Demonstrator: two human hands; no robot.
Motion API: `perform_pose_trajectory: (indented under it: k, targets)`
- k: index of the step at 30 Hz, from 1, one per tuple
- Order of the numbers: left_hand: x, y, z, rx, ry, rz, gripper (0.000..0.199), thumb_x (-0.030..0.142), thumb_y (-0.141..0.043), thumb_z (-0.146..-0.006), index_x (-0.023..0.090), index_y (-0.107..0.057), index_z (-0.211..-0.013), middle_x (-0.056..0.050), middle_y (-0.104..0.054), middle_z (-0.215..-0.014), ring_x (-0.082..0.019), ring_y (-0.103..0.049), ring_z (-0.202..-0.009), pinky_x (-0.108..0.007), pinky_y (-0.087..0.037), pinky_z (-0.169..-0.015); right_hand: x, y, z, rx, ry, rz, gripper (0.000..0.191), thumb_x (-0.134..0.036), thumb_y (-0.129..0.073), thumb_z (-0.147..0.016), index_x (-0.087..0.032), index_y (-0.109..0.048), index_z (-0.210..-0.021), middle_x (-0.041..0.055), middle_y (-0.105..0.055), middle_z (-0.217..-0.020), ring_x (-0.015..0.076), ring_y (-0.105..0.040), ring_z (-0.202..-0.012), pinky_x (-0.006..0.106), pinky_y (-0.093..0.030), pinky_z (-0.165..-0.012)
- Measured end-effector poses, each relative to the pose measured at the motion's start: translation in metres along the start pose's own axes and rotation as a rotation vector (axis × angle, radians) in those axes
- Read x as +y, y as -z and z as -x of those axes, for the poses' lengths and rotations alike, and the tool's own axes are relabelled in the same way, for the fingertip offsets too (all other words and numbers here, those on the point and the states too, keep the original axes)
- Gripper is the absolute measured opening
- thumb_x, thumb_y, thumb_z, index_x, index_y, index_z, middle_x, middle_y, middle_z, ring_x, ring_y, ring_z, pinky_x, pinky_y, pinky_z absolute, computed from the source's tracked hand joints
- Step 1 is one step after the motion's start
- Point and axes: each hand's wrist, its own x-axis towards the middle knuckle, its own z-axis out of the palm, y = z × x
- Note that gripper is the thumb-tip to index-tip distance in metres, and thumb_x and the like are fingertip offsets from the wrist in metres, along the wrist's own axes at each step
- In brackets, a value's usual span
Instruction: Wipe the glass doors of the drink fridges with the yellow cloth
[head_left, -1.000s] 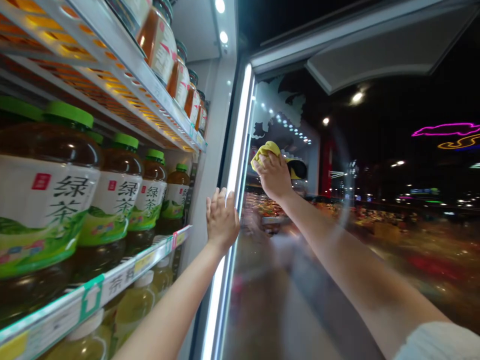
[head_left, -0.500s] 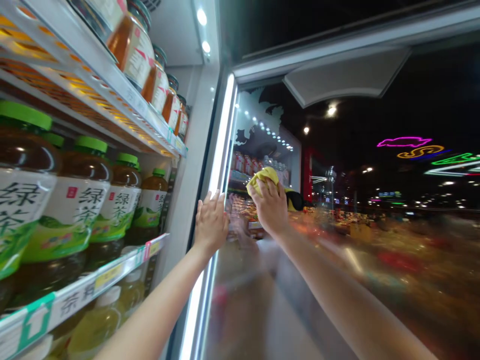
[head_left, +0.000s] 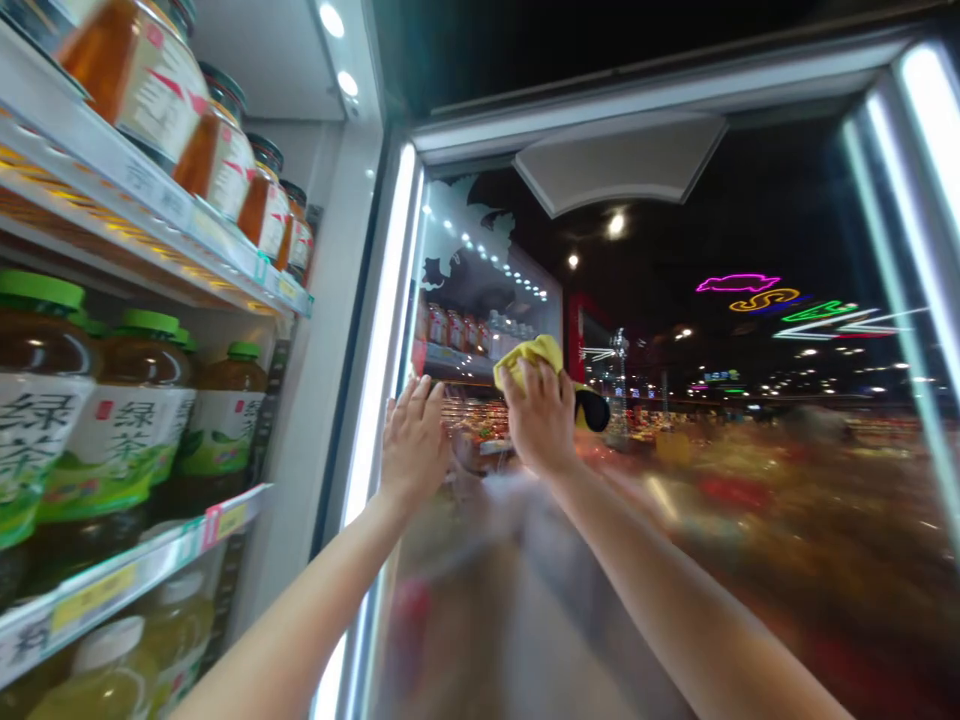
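Note:
My right hand (head_left: 541,418) presses a bunched yellow cloth (head_left: 534,352) against the inside of a glass door (head_left: 480,620). Its fingers lie over the cloth. Just right of that hand shows a black rounded thing (head_left: 594,410); I cannot make out what it is. My left hand (head_left: 416,440) is at the door's left side, beside the bright light strip (head_left: 381,290), fingers stretched out with nothing in them. Whether its palm touches the glass is hidden. Bottles and shelf lights are mirrored in the pane.
On the left, fridge shelves hold green-capped tea bottles (head_left: 225,410) and jars with orange-brown contents (head_left: 221,150). A price rail (head_left: 142,570) edges the lower shelf. Another light strip (head_left: 915,200) stands at the right. Neon signs (head_left: 765,298) glow beyond the glass.
The view has turned right, bringing the right light strip in. Against the door, both hands have shifted right, the left one off the light strip, the right one with the cloth.

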Motion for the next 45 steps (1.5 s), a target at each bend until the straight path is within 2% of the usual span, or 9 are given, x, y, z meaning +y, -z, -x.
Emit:
perform_pose_trajectory:
  k: [5,9,13,19,22,26,33,40,45]
  targets:
    - [0.014,-0.007,-0.005,-0.030,-0.019,0.061,0.056,0.023,-0.037,-0.092,0.009,-0.045,-0.146,-0.016,-0.041,-0.157,-0.031,-0.030,-0.150,-0.054,-0.025,-0.123,-0.002,0.005,0.016,-0.165,0.200,0.008,0.046,-0.025,-0.041,-0.100,-0.031,-0.049,-0.145,0.0056,-0.049,-0.153,0.0291,-0.036,-0.144,0.056,-0.024,-0.121]
    - [0.027,-0.017,-0.006,-0.070,-0.055,0.092,0.058,0.024,-0.037,-0.094,0.009,-0.041,-0.149,-0.015,-0.038,-0.159,-0.030,-0.027,-0.151,-0.054,-0.022,-0.124,0.044,0.034,-0.006,-0.088,-0.023,0.076,0.046,-0.023,-0.041,-0.100,-0.029,-0.051,-0.145,0.0072,-0.047,-0.154,0.0310,-0.032,-0.146,0.058,-0.023,-0.120]
    - [0.028,-0.019,0.003,-0.085,-0.066,0.113,0.057,0.026,-0.038,-0.095,0.011,-0.041,-0.149,-0.014,-0.037,-0.160,-0.030,-0.027,-0.151,-0.053,-0.022,-0.124,0.047,0.049,0.040,-0.045,-0.223,0.159,0.049,-0.023,-0.044,-0.100,-0.028,-0.048,-0.148,0.0098,-0.043,-0.156,0.0333,-0.027,-0.148,0.059,-0.023,-0.119]
    - [0.041,-0.025,-0.005,-0.044,-0.073,0.172,0.058,0.025,-0.040,-0.094,0.015,-0.038,-0.151,-0.015,-0.036,-0.161,-0.030,-0.027,-0.151,-0.054,-0.025,-0.123,0.026,0.034,0.043,-0.173,0.073,0.105,0.049,-0.025,-0.049,-0.099,-0.036,-0.048,-0.147,0.0022,-0.044,-0.157,0.0263,-0.032,-0.146,0.054,-0.021,-0.122]
    - [0.054,-0.027,-0.010,-0.054,-0.143,0.200,0.058,0.027,-0.038,-0.095,0.015,-0.036,-0.153,-0.014,-0.034,-0.162,-0.029,-0.025,-0.152,-0.054,-0.024,-0.123,0.060,0.050,0.020,-0.114,-0.033,0.156,0.047,-0.023,-0.046,-0.100,-0.034,-0.050,-0.146,0.0034,-0.046,-0.155,0.0268,-0.032,-0.146,0.054,-0.024,-0.121]
    - [0.062,-0.026,-0.004,-0.076,-0.180,0.205,0.058,0.029,-0.038,-0.096,0.014,-0.037,-0.152,-0.015,-0.033,-0.162,-0.029,-0.024,-0.153,-0.054,-0.022,-0.124,0.083,0.073,0.048,0.027,-0.294,0.273,0.048,-0.022,-0.044,-0.099,-0.030,-0.049,-0.147,0.0072,-0.045,-0.154,0.0303,-0.029,-0.148,0.056,-0.025,-0.119]
    - [0.092,-0.038,-0.011,-0.038,-0.253,0.266,0.056,0.032,-0.039,-0.097,0.015,-0.039,-0.151,-0.015,-0.033,-0.162,-0.029,-0.024,-0.153,-0.055,-0.020,-0.123,0.080,0.075,0.053,-0.147,-0.086,0.278,0.048,-0.023,-0.046,-0.099,-0.035,-0.049,-0.146,0.0023,-0.046,-0.155,0.0277,-0.032,-0.146,0.052,-0.023,-0.122]
    - [0.119,-0.038,-0.015,-0.030,-0.280,0.292,0.059,0.033,-0.040,-0.097,0.018,-0.033,-0.154,-0.013,-0.030,-0.164,-0.029,-0.022,-0.153,-0.058,-0.013,-0.124,0.127,0.103,0.073,0.106,-0.406,0.357,0.051,-0.021,-0.040,-0.100,-0.031,-0.046,-0.149,0.0072,-0.044,-0.154,0.0310,-0.029,-0.148,0.058,-0.029,-0.117]
    - [0.141,-0.043,-0.020,0.013,-0.316,0.304,0.060,0.032,-0.043,-0.096,0.019,-0.034,-0.154,-0.014,-0.033,-0.162,-0.030,-0.024,-0.153,-0.059,-0.012,-0.124,0.118,0.099,0.079,-0.068,-0.241,0.368,0.051,-0.024,-0.047,-0.098,-0.034,-0.047,-0.148,0.0038,-0.043,-0.156,0.0285,-0.029,-0.148,0.053,-0.025,-0.121]
